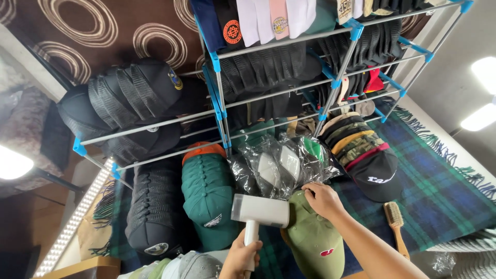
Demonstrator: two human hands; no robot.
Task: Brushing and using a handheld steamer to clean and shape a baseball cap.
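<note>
Head view, and nearest me my left hand [243, 256] is wrapped around the handle of a white handheld garment steamer [258, 213], its grip closed on that handle with the boxy head aimed right. Just beside it, my right hand [321, 199] rests on the crown of an olive green cotton cap with a small red emblem [315, 240], fingers pinching the fabric near the top; the grip is narrow, holding the cloth taut. The cap lies on a dark green and blue plaid blanket [439, 196].

I judge the step in hand to be steaming this cap — the head is near the crown but I cannot tell whether it touches. The next move, as I read it, calls for keeping the fabric stretched and my fingers out of the steam path.

Farther out lie a stack of dark green caps [209, 194], clear plastic bags holding caps [284, 163], a black cap with white lettering [376, 173] and a wooden brush [395, 219]. Beyond stands a metal rack with blue joints [219, 98], loaded with black caps.

My left wrist is cut off by the frame edge, the steamer's nozzle face is turned away, and the caps at the bottom edge are only partly in view.
</note>
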